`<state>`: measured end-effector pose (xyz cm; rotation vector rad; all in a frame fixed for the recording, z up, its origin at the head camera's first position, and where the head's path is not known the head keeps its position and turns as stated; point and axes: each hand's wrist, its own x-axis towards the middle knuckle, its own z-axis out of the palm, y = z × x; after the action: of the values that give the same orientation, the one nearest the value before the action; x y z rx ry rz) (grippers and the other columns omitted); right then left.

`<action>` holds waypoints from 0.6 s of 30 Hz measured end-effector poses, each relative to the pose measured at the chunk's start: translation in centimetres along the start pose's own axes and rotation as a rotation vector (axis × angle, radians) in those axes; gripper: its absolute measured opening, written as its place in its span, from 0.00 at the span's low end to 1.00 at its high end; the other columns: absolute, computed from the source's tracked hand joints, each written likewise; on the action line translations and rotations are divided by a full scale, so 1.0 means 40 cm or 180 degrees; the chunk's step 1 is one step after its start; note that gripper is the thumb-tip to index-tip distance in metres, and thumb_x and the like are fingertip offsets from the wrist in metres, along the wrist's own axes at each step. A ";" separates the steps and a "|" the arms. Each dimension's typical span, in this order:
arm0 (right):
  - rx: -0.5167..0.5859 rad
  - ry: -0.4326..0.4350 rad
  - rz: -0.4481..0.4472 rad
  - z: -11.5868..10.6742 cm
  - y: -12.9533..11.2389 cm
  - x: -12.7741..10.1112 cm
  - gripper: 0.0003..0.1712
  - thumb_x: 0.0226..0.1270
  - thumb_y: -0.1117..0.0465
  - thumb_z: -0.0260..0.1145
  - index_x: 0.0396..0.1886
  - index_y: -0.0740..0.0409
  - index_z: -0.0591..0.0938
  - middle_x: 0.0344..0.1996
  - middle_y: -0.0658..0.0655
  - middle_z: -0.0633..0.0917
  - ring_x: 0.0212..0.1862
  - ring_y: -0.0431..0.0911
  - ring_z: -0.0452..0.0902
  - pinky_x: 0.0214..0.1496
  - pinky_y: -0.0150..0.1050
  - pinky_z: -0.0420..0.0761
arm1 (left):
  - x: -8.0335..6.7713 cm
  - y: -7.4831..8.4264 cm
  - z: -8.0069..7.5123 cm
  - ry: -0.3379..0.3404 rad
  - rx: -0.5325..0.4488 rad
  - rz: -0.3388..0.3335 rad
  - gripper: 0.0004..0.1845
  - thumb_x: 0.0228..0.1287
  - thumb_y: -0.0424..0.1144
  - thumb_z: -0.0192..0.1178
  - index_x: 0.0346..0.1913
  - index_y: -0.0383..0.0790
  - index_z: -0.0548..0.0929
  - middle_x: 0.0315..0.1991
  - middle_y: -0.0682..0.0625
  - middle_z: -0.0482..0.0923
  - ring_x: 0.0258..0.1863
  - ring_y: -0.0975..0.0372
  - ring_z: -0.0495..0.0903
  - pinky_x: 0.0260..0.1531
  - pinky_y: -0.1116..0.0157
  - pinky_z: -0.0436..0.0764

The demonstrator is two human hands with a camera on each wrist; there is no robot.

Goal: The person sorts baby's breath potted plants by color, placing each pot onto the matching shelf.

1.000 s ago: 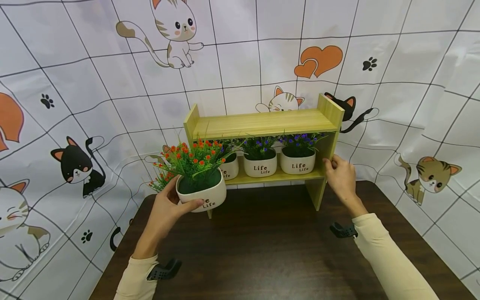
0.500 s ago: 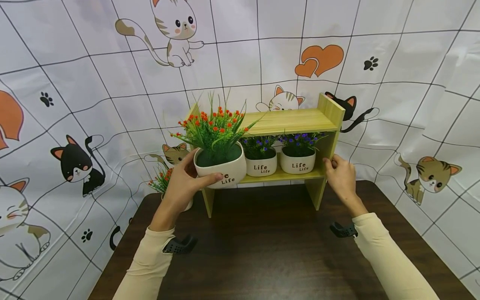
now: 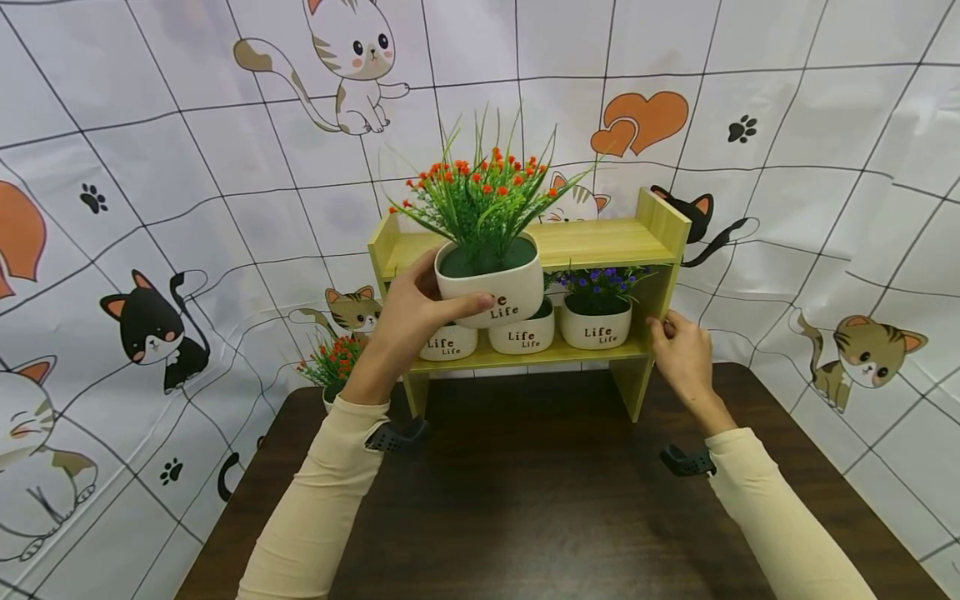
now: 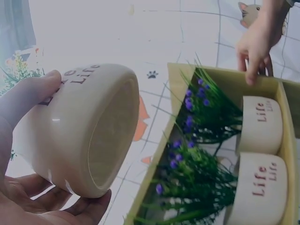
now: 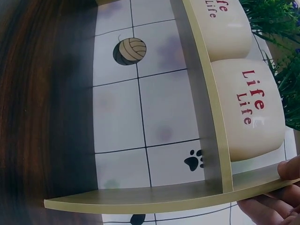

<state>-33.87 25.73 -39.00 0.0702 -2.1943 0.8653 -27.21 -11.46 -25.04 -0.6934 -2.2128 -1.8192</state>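
Observation:
My left hand (image 3: 408,321) grips a white "Life" pot with orange flowers (image 3: 491,287), holding it in the air in front of the wooden shelf's (image 3: 592,240) top board. The left wrist view shows the same pot (image 4: 84,133) from below, thumb and fingers curled round it. My right hand (image 3: 678,350) holds the right side panel of the shelf, fingers wrapped on its edge; its fingertips (image 5: 276,201) show under the shelf (image 5: 164,199) in the right wrist view. Three white pots with purple flowers (image 3: 596,321) sit on the lower board.
Another pot with orange flowers (image 3: 333,367) stands on the dark wooden table (image 3: 540,500) left of the shelf. A cat-patterned cloth (image 3: 187,167) hangs behind and to both sides. The shelf's top board is bare.
My left hand has lifted the orange-flower pot up and to the right, from table level beside the shelf to the height of the top board. The right hand has stayed on the shelf's side.

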 end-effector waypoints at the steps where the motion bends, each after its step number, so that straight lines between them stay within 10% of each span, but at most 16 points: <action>1: 0.0002 0.0001 0.0001 0.000 0.001 0.000 0.23 0.78 0.63 0.67 0.20 0.60 0.73 0.07 0.42 0.60 0.11 0.41 0.56 0.17 0.35 0.55 | 0.011 0.006 0.007 -0.0021 -0.0003 0.0021 0.40 0.60 0.41 0.80 0.74 0.51 0.75 0.63 0.46 0.84 0.59 0.54 0.86 0.56 0.53 0.87; 18: 0.0048 0.0094 -0.0103 0.005 0.010 0.002 0.21 0.76 0.65 0.68 0.20 0.62 0.75 0.06 0.40 0.60 0.10 0.32 0.50 0.15 0.31 0.51 | 0.189 0.053 0.119 -0.0196 -0.0151 0.0097 0.47 0.60 0.42 0.79 0.80 0.49 0.66 0.66 0.48 0.81 0.60 0.56 0.84 0.59 0.54 0.86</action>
<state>-34.17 25.94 -39.24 0.0993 -2.1537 0.8597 -32.12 -4.86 -20.99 -0.7983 -2.1905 -1.8655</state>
